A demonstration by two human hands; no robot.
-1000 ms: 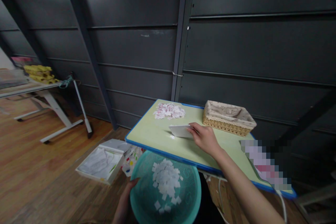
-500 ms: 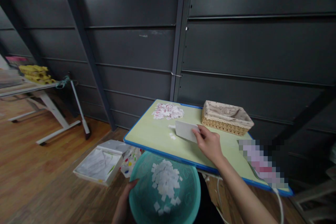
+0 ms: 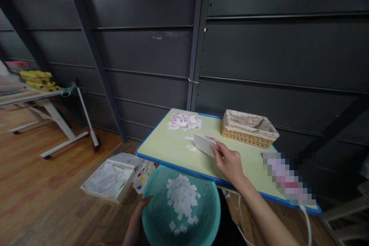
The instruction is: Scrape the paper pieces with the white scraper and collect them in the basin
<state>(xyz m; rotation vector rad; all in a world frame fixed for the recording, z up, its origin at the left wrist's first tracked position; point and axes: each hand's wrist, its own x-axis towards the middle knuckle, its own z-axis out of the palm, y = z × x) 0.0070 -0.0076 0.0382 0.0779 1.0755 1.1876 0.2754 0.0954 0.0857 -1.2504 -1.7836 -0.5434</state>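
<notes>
Left hand is gripping the green colander at its left rim, thumb over the edge, other fingers hidden. Colander is sitting under the surface's front edge, holding a heap of white paper squares. Risk: one-sided grip could be letting it tip and spill squares. Right hand is pinching a white card on edge over the surface; loose white bits are lying just beside it. Card may be skipping over flat bits, or flicking them past the rim. White-and-pink scrap pile is lying farther back; a stray sweep could be mixing both. Cloth-lined wicker basket is standing back right, contents unclear.
</notes>
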